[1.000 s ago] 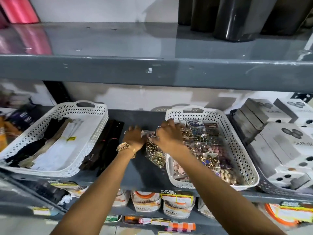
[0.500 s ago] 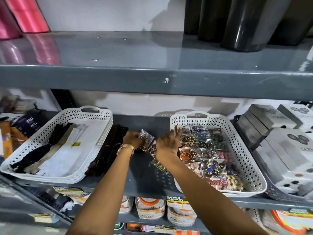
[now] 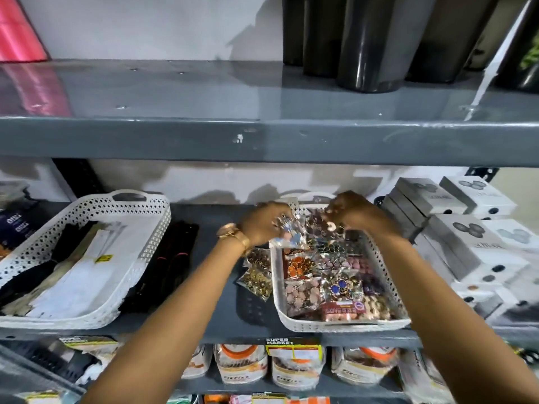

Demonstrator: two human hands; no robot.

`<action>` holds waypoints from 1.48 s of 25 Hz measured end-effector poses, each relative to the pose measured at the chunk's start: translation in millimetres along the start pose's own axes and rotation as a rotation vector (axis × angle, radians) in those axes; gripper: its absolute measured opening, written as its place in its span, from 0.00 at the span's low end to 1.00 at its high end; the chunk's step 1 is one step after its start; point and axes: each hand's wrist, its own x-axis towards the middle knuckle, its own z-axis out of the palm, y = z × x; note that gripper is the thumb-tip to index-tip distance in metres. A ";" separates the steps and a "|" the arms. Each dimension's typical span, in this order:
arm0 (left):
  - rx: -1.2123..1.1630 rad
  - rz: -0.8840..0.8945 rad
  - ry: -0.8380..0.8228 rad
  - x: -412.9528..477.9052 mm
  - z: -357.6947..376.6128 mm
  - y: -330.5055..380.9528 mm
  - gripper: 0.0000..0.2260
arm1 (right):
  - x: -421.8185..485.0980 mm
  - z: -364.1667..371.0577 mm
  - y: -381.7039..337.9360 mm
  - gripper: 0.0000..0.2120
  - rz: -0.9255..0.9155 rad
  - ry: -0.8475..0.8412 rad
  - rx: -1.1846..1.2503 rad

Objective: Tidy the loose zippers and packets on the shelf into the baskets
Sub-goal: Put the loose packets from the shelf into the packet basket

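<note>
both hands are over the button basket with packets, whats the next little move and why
Probably lower and let go of the clear packets that the left hand and right hand hold over the back of the right basket. They already hang inside its rim, and two gold packets lie loose on the shelf beside it.

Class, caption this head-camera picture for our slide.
Both hands lift packets over the right basket; two packets remain outside.

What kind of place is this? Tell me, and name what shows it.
Probably a small shop's stockroom or haberdashery shelving. A white perforated plastic basket holds clear packets of coloured buttons, grey metal racking carries stacked grey-and-white boxes, and a yellow "SUPER MARKET" price label hangs on the shelf edge.
</note>
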 end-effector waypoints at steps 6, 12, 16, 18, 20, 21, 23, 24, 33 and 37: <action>0.303 -0.123 -0.310 9.4 49.7 16.4 0.20 | -2.8 31.5 31.2 0.24 0.225 -0.252 -0.031; 0.329 -0.156 0.161 -14.6 26.4 -21.9 0.24 | 14.7 45.2 13.3 0.14 0.025 0.158 -0.124; 0.284 -0.480 0.175 -42.0 29.5 -70.2 0.18 | 35.0 70.0 -53.8 0.13 -0.397 0.175 -0.055; 0.243 -0.519 0.118 -55.1 50.7 -72.1 0.18 | 52.8 99.8 -76.3 0.16 -0.421 0.084 -0.299; 0.261 -0.553 0.187 -61.5 67.5 -70.3 0.17 | 65.7 124.8 -89.8 0.20 -0.292 -0.094 -0.673; 0.257 -0.563 0.219 -62.9 72.8 -71.4 0.19 | 69.3 132.6 -94.5 0.23 -0.238 -0.162 -0.830; 0.175 -0.589 0.239 -62.1 73.8 -77.2 0.28 | 73.9 143.0 -100.1 0.25 -0.185 -0.188 -1.011; 0.118 -0.601 0.240 -61.3 70.8 -80.4 0.30 | 74.8 146.6 -101.5 0.24 -0.185 -0.176 -1.028; -0.362 -0.744 0.525 -65.2 4.6 -110.1 0.10 | 75.5 152.9 -99.3 0.16 -0.277 -0.188 -0.829; -0.461 -0.631 0.639 -60.6 -20.3 -105.9 0.07 | 74.7 154.5 -105.5 0.19 -0.258 -0.357 -0.919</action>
